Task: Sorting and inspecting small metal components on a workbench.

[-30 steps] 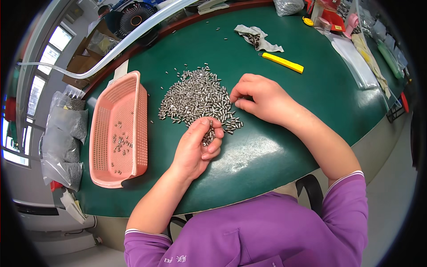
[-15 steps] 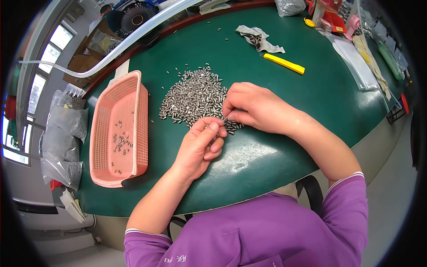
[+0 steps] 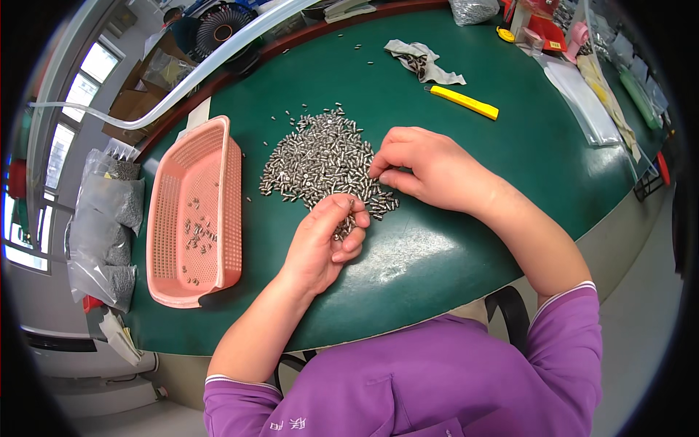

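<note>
A heap of small, shiny metal cylinders point(image 3: 313, 160) lies on the green tabletop. My left hand point(image 3: 325, 231), palm up at the heap's near edge, has its fingers curled round several of these metal cylinders point(image 3: 344, 228). One cylinder point(image 3: 351, 205) sticks up at its thumb and forefinger. At the right edge of the heap, my right hand point(image 3: 426, 169) is closed, thumb and fingertips together among the pieces. Whether a cylinder sits between those fingertips cannot be made out.
To the left stands a pink plastic basket point(image 3: 234, 218) with some metal pieces inside. Beyond it are filled clear bags point(image 3: 109, 233). A yellow utility knife point(image 3: 464, 102) and a white cloth with dark pieces point(image 3: 437, 69) lie at the far right. A fan point(image 3: 222, 30) stands behind.
My right hand has drawn away from my left fingertips, slightly up and right, to the heap's edge. The left hand's fingers have loosened a little, showing the cylinders in them.
</note>
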Available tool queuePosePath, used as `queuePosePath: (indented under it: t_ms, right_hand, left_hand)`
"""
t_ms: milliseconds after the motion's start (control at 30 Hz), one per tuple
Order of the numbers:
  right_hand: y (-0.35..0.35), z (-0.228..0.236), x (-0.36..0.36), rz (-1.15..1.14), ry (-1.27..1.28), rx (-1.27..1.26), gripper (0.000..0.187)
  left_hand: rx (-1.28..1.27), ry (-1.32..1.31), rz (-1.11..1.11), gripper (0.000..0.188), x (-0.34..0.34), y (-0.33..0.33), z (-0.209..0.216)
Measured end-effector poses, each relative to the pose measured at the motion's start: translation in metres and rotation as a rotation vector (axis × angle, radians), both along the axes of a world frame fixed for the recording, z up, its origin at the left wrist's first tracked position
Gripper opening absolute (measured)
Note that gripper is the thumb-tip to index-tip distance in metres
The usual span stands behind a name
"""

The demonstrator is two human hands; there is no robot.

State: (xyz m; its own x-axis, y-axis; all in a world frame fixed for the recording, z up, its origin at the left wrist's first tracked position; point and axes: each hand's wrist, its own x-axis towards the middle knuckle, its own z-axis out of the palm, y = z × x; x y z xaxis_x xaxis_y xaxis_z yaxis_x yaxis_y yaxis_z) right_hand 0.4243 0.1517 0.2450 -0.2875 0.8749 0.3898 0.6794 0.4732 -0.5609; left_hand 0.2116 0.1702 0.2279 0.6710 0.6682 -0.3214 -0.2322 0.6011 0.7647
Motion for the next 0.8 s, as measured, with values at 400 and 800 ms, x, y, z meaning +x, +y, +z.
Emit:
queuePosePath:
  t_ms: [400,800]
  right_hand:
    - [-0.004,-0.001,0.004,0.019,-0.151,-0.259,0.016]
    - [-0.006,0.008,-0.01,0.172,0.369,-0.375,0.012]
  left_hand:
    - [0.032,-0.036,-0.003,0.022,-0.001,0.0,-0.003]
    - [0.052,-0.022,-0.035,0.017,0.001,-0.003,-0.002]
